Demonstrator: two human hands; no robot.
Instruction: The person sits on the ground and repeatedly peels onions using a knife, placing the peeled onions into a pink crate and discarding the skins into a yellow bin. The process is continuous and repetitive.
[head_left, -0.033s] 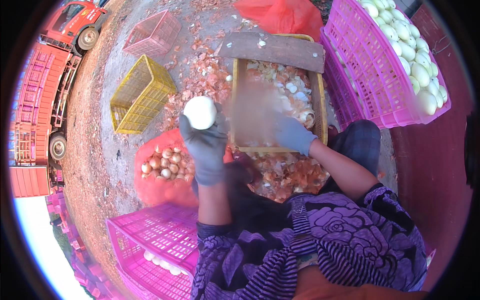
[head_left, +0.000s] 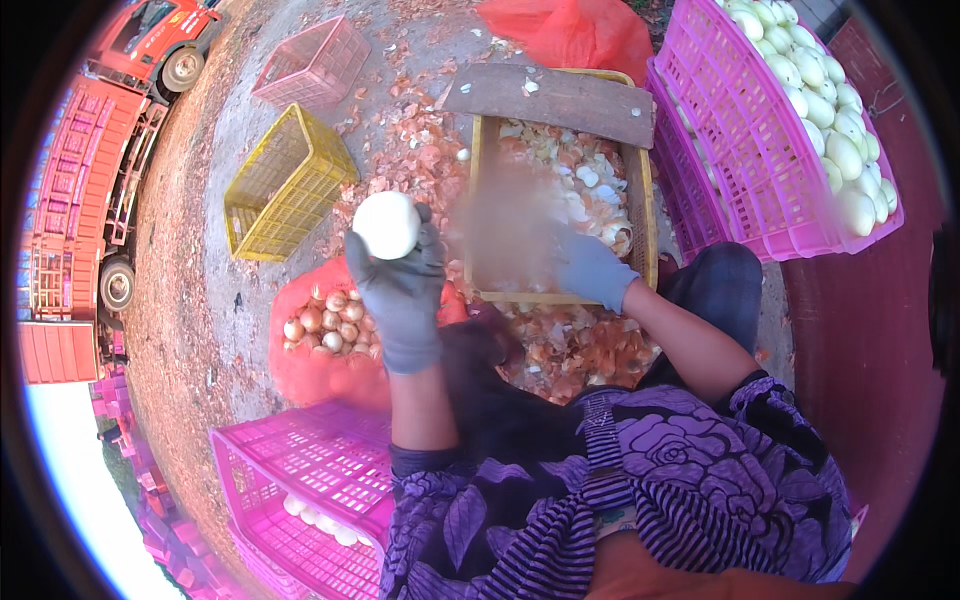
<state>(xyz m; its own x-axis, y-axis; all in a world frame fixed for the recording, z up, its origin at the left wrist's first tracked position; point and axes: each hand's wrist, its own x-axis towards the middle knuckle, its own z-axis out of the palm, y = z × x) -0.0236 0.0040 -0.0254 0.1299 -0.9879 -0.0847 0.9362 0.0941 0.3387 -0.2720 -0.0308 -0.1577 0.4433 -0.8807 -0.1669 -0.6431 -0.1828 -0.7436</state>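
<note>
My left hand [head_left: 400,290], in a grey glove, holds a peeled white onion [head_left: 386,224] up in front of me. My right hand [head_left: 590,270], also gloved, reaches over the yellow crate [head_left: 646,215] of onion skins; the area just left of it is blurred, so what it grips cannot be told. A red mesh sack of unpeeled brown onions [head_left: 325,325] lies open below my left hand.
A pink crate [head_left: 740,150] full of peeled white onions stands at the right, another pink crate [head_left: 300,470] at lower left. An empty yellow crate [head_left: 285,185] and a pink crate [head_left: 315,60] sit on the dirt ground. A red truck [head_left: 150,45] is parked at the left.
</note>
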